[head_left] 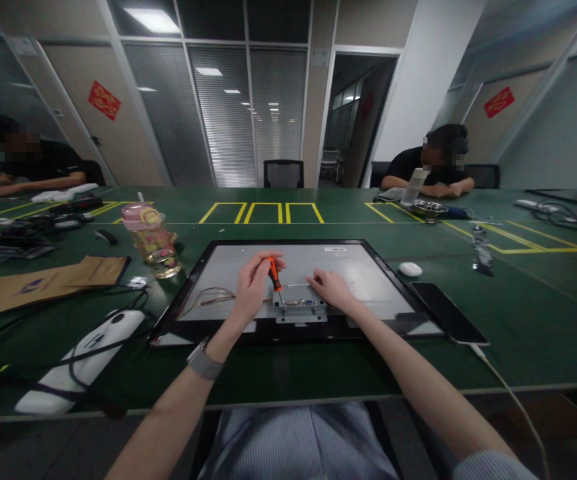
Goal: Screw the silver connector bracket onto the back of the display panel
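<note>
My left hand [252, 283] is closed around an orange and black screwdriver [274, 273]. The screwdriver stands nearly upright, its tip at the left end of a metal connector box [299, 313] with ports along its front. At the box's right end is my right hand [332, 288], fingers curled against its top and back; its thumb is hidden. Both hands are over a flat display panel [368, 267] with a grey back and black frame, lying on the table. Thin cables [213, 293] run across the panel to the box's left side.
A pink-lidded drink bottle [151, 240], a brown paper bag [43, 283] and a white power strip [86, 360] with black cords are at left. At right are a white earbud case [410, 269] and a phone [446, 310] on a cable. Two people sit across the green table [288, 377].
</note>
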`<state>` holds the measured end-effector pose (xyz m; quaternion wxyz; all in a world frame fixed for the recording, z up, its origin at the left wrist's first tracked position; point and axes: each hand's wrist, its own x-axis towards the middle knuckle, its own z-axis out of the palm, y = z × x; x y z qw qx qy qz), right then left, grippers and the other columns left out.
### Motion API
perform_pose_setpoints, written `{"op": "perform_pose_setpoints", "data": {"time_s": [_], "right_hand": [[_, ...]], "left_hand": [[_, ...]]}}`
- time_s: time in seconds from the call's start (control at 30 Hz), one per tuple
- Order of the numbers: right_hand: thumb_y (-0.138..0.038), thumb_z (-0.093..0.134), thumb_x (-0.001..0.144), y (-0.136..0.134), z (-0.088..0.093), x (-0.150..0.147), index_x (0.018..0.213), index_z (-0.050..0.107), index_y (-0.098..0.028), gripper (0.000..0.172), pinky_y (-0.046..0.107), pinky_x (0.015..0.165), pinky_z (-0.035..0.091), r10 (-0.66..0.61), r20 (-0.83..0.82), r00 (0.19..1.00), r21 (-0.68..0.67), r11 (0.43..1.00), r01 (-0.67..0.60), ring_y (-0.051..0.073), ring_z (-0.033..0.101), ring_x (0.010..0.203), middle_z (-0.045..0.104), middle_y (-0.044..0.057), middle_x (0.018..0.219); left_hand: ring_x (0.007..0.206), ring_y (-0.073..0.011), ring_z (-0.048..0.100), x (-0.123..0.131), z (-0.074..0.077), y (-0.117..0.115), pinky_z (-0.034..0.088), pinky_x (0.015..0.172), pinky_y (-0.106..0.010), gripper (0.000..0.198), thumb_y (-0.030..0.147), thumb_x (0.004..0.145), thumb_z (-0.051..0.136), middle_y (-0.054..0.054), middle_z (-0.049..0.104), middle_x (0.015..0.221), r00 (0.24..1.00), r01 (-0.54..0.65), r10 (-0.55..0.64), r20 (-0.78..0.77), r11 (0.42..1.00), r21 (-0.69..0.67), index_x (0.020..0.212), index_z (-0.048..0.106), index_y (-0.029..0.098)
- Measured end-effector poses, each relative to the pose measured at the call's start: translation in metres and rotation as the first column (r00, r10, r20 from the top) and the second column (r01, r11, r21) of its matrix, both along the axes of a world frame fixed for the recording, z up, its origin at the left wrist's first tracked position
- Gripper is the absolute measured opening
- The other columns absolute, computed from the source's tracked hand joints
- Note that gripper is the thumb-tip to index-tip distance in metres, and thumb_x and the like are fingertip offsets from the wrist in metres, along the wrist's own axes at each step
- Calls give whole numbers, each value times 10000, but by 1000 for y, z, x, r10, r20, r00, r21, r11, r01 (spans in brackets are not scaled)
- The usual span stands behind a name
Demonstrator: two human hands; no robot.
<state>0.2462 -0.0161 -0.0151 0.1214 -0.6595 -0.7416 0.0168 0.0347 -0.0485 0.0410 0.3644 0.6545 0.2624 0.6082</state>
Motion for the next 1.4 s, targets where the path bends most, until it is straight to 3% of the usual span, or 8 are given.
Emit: {"op": "perform_pose_setpoints", "data": {"time_s": [0.17,0.33,0.43,0.67,1.03,1.13,1.3,1.4], "right_hand": [[-431,399,953,-2,3,-1,850,609,-194,333,261,573,288,7,-5,1000,-3,1000,-7,192,640,749,702,66,804],[-430,397,953,-3,2,0,837,606,-197,334,261,581,295,10,-12,1000,12,1000,-10,194,640,767,703,64,810],[-434,400,952,-3,3,-1,842,612,-198,336,259,582,299,0,-10,1000,-1,1000,0,193,639,762,701,67,809],[-424,402,953,-3,4,-1,844,612,-200,326,250,587,302,11,-14,1000,3,1000,-11,189,637,754,700,63,796],[-430,397,953,-2,3,0,853,610,-198,330,256,583,299,-2,2,1000,-9,1000,2,195,645,766,704,68,816],[-429,399,953,-3,3,-1,845,610,-200,329,256,578,294,-1,0,1000,-2,1000,1,191,642,757,702,63,806],[-418,404,953,-3,3,-1,843,615,-201,322,254,579,291,7,2,1000,9,1000,-7,189,637,752,704,65,805],[-419,409,949,-3,3,-1,844,615,-200,319,256,572,285,6,2,1000,14,1000,-6,192,639,753,705,64,804]], "left_hand": [[794,-141,556,-2,3,4,468,719,-245,178,341,831,606,-32,564,823,986,-154,158,-46,985,78,823,702,192],[764,-146,603,-2,-3,9,501,766,-307,274,373,893,506,-48,625,868,995,93,-89,53,992,-81,1051,635,188],[784,-160,616,-1,-6,10,514,777,-330,281,384,902,477,-67,633,911,980,167,-153,127,980,-111,1007,632,175],[785,-137,561,-3,0,7,494,698,-243,185,353,829,612,-39,578,841,993,-112,113,-28,993,43,840,699,190],[1006,-223,624,1,-8,12,538,856,-397,337,373,904,483,-117,641,1081,972,219,-210,110,972,-85,1153,598,178],[945,-190,633,0,-5,9,535,844,-355,313,337,889,522,-97,644,1044,985,172,-170,38,983,-69,1152,616,196],[786,-115,570,-1,1,5,511,718,-224,136,244,753,694,-20,562,861,997,-69,70,-32,997,37,883,698,203],[789,-121,581,1,1,5,522,705,-240,137,278,796,641,-36,565,921,996,-89,89,3,996,20,893,697,198]]}}
